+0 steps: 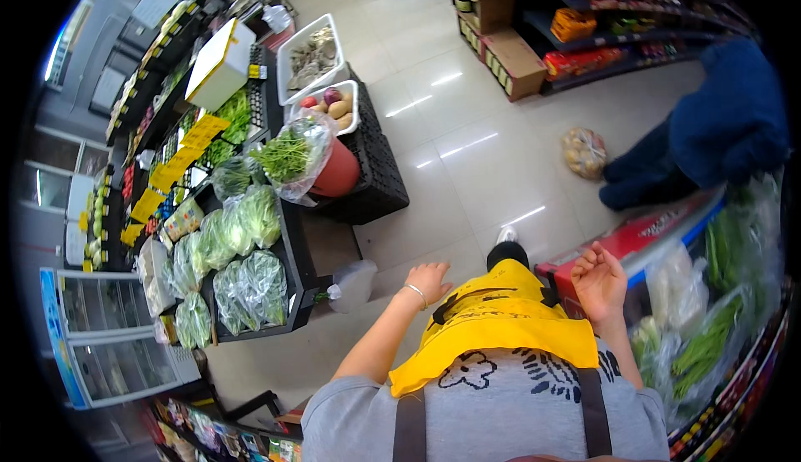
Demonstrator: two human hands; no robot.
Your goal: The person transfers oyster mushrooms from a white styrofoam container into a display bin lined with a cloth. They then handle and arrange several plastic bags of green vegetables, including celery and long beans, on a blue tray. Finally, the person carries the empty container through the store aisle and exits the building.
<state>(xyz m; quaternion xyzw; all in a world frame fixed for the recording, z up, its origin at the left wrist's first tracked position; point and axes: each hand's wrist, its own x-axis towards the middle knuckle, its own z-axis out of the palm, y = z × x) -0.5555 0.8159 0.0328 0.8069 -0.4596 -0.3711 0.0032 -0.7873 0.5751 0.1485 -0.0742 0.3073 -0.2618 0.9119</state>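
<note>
My left hand (428, 280), with a bangle on its wrist, hangs in the air left of my yellow apron (500, 330). It holds nothing, and its fingers point forward. On the other side, my right hand (599, 277) is raised near the red rim of a chest freezer (632, 230); its fingers are loosely bent and hold nothing. Bagged vegetables (713, 330) lie on the freezer at my right. Left of my left hand, a clear plastic bag (353, 285) hangs from the corner of a black vegetable stand (303, 312).
Bagged leafy greens (231, 233) cover the stand. Behind it, a red bucket of herbs (335, 168) stands on black crates (382, 180). A person in blue (726, 118) bends ahead right, near a bag of round produce (584, 153) on the tiled floor (438, 211). Cartons (516, 64) edge the snack shelves.
</note>
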